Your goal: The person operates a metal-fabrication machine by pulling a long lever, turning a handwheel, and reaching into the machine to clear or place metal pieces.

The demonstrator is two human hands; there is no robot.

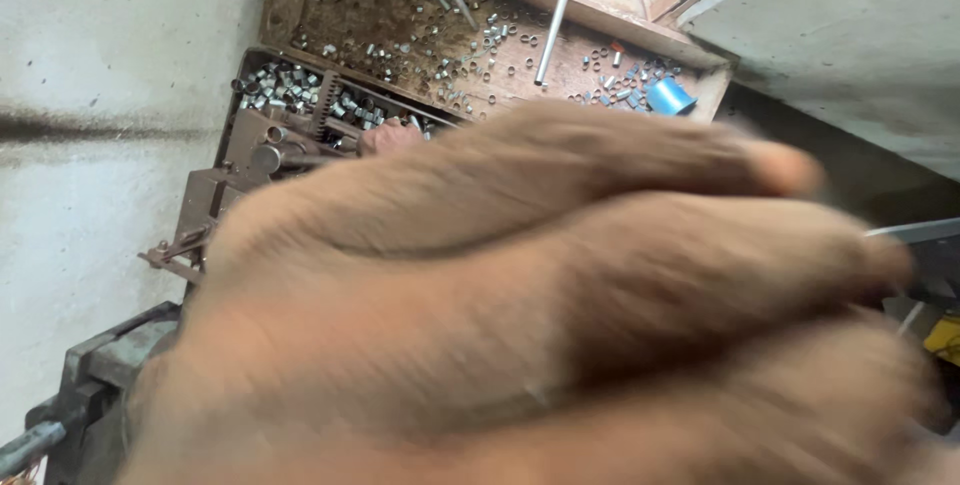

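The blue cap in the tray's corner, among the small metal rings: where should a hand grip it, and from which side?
Probably across the round sides of the blue cap, coming straight down from above. It lies tilted on its side on the tray, with loose rings beside it and the tray's rim close behind, so a level approach looks cramped. A blurred hand fills the near view.

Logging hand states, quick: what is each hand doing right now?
Blurred hand: close to camera, fingers extended together, holding nothing visible; which side cannot be told.
Other hand: not in view.
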